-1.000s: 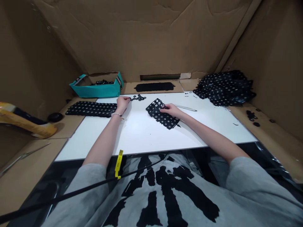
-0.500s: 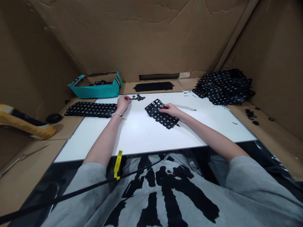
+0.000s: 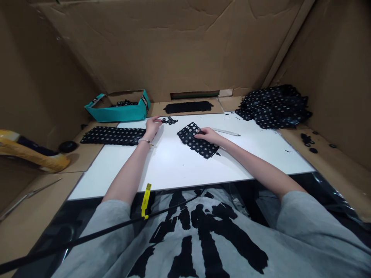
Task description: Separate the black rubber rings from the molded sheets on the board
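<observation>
On the white board, my right hand [image 3: 211, 136] pinches the upper right part of a black rubbery sheet [image 3: 199, 144] dotted with rows of round spots; its top corner shows open holes. At the left edge of a small pile of black rings [image 3: 170, 121] are the fingertips of my left hand [image 3: 152, 127], drawn together; whatever is between them is too small to make out. Beneath my left wrist ends a longer dotted black strip [image 3: 113, 135], lying flat.
A teal open box [image 3: 118, 114] with black rings stands at the back left. A white pen [image 3: 227, 132] lies beyond my right hand. At the back right is a heap of dotted black sheets [image 3: 274, 106]; a plain black strip [image 3: 188, 106] lies at the back. Cardboard walls [image 3: 179, 46] surround the board.
My left hand has shifted slightly right, up to the ring pile, and loose rings at its left side no longer show. My right hand and the sheet stay nearly where they were.
</observation>
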Motion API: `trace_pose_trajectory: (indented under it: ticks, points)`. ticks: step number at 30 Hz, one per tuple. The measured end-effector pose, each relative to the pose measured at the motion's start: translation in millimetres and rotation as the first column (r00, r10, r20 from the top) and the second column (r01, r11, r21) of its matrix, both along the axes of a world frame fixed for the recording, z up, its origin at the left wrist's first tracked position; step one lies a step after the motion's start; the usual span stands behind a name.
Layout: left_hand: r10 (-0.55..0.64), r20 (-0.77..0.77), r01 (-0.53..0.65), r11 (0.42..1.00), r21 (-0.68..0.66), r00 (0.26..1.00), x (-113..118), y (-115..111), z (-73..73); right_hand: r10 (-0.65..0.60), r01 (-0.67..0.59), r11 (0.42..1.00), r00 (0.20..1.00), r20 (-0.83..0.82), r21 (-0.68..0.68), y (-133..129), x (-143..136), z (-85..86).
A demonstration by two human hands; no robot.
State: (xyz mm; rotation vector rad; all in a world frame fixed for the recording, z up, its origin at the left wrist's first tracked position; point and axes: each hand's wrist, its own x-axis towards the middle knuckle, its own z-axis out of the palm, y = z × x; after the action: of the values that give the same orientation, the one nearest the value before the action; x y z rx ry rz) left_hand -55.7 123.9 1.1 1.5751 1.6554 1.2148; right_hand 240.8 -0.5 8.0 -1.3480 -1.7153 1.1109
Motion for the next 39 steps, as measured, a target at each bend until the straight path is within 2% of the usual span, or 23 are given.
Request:
trace_pose_trajectory:
  ticks: [3, 5, 7, 9, 11, 12, 15, 19, 22, 25, 27, 29, 31, 34, 36, 39]
  points:
    - [-0.026, -0.097, 0.036, 0.994, 0.105, 0.995, 9, -9, 8.0, -0.023, 0.022, 1.0, 1.0, 0.018, 0.02, 1, 0, -2.0]
    - [-0.179, -0.182, 0.205, 0.97, 0.133, 0.967, 24, -21, 17.0, -0.041, 0.04, 0.999, 0.999, 0.026, 0.033, 1, -1, -2.8]
    - [-0.409, -0.28, 0.449, 0.888, 0.096, 0.869, 43, -40, 26.5, -0.038, 0.037, 0.998, 0.999, 0.016, 0.052, 2, -1, -2.5]
    - [-0.588, -0.359, 0.651, 0.755, 0.079, 0.725, 64, -59, 33.0, -0.025, 0.025, 0.997, 1.0, -0.002, 0.076, 1, -2, -0.7]
    - [-0.647, -0.389, 0.725, 0.684, 0.082, 0.655, 80, -76, 34.9, -0.001, 0.004, 0.995, 1.0, -0.027, 0.1, 0, -3, 2.0]
    - [-0.652, -0.386, 0.727, 0.682, 0.078, 0.653, 86, -82, 34.3, 0.017, -0.012, 0.994, 0.999, -0.04, 0.106, 0, -3, 3.4]
    - [-0.64, -0.318, 0.684, 0.729, 0.039, 0.7, 93, -88, 28.8, 0.063, -0.059, 0.994, 0.997, -0.046, 0.097, 0, -2, 5.2]
    - [-0.612, -0.154, 0.618, 0.786, -0.007, 0.776, 86, -76, 21.5, 0.058, -0.059, 0.997, 0.998, 0.02, 0.054, 1, 1, 1.4]
    - [-0.489, 0.037, 0.49, 0.871, -0.026, 0.872, 81, -63, 16.5, 0.004, -0.004, 0.999, 1.0, 0.013, 0.038, 3, -1, -1.0]
    - [-0.372, 0.158, 0.38, 0.925, -0.023, 0.915, 81, -53, 10.9, -0.042, 0.042, 0.998, 0.999, -0.013, 0.036, 2, -4, 0.0]
    - [-0.344, 0.157, 0.352, 0.936, -0.024, 0.926, 79, -46, 7.9, -0.055, 0.055, 0.998, 0.998, -0.017, 0.032, 1, -6, 1.5]
    - [-0.262, 0.151, 0.268, 0.963, -0.02, 0.953, 69, -36, 6.0, -0.056, 0.057, 0.998, 0.998, -0.013, 0.024, -1, -5, 2.3]
    - [-0.104, 0.156, 0.105, 0.994, 0.005, 0.982, 50, -24, 4.5, -0.054, 0.054, 0.998, 0.998, -0.014, 0.018, -1, -4, 1.9]
    - [0.093, 0.117, -0.102, 0.992, 0.079, 0.989, 13, -7, 0.9, -0.046, 0.047, 0.999, 0.998, -0.03, 0.005, -1, -2, -0.7]
    - [0.146, 0.074, -0.152, 0.985, 0.085, 0.987, -4, 1, -2.9, -0.046, 0.045, 0.999, 0.998, -0.044, -0.007, -1, -1, -2.7]
    - [0.125, 0.041, -0.127, 0.99, 0.056, 0.991, -10, 6, -8.4, -0.037, 0.036, 0.999, 0.997, -0.061, -0.023, 0, -1, -4.3]
